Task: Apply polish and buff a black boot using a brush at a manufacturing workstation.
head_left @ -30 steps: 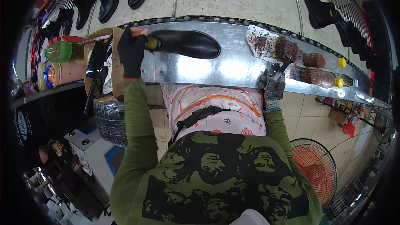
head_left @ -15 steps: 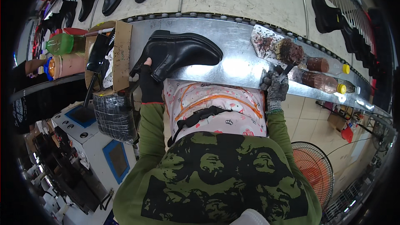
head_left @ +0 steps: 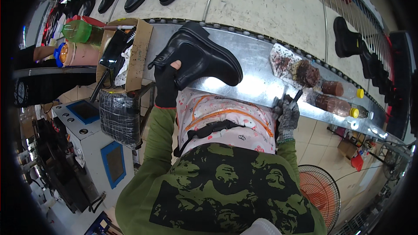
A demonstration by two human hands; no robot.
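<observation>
Black leather, glossy, makes up the ankle boot (head_left: 198, 56), lifted off the steel conveyor table (head_left: 257, 67) and tilted, sole up toward twelve o'clock; its long axis runs from the heel and shaft at ten o'clock down to the toe at four o'clock. The left hand (head_left: 167, 85), in a dark fingerless glove, is clamped on the shaft end from below, thumb showing against the leather; the boot lies up and to the right of that hand, toward one o'clock. The right hand (head_left: 287, 113), in a grey knit glove, sits well apart at three o'clock of the boot, closed round a thin dark brush handle (head_left: 297, 96); the left hand is plainly the nearer. Beyond it, at two o'clock, stand a stained board (head_left: 283, 63) and brown bottles with yellow caps (head_left: 335, 104); at nine o'clock, an open cardboard box (head_left: 139, 54).
</observation>
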